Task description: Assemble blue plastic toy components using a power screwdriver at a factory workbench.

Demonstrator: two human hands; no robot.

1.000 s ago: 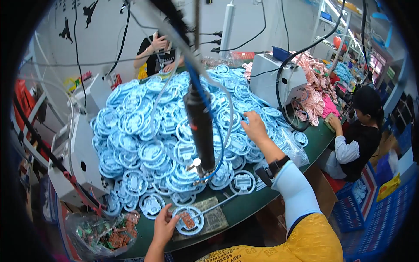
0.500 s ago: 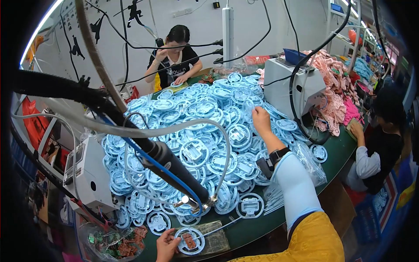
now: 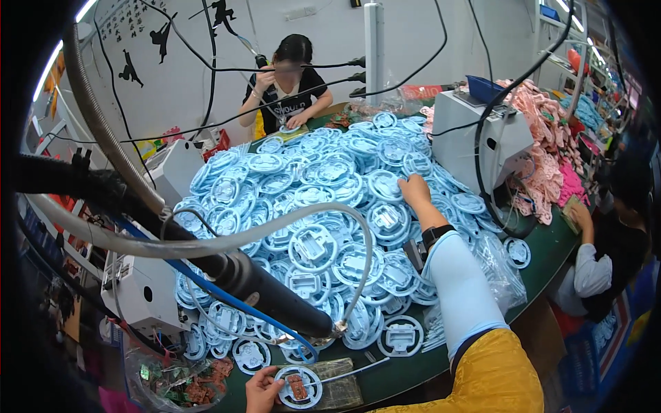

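My left hand (image 3: 264,391) pinches the rim of a light-blue round plastic part (image 3: 317,397) at the table's near edge. A small reddish-brown circuit board (image 3: 297,387) lies inside this part, and a thin pale-blue stick (image 3: 354,369) extends from its right side. Beneath it is a worn, flat block (image 3: 344,394). Out over a big heap of similar blue round parts (image 3: 313,248), my right hand (image 3: 415,191) has its fingers closed at the edge of one blue round part (image 3: 385,186). The fingertips are partly hidden.
A black tool arm (image 3: 275,289) with hoses slants over the heap's left side. Grey machine boxes (image 3: 475,138) stand right and left (image 3: 144,292). A bag of circuit boards (image 3: 182,382) lies near left, a bag of sticks (image 3: 492,272) right. Two people work across the table (image 3: 292,89) and at right (image 3: 613,255).
The view has shifted, so the scene sits farther right. My right hand has moved left relative to the heap. My left hand still holds the round part with the circuit board.
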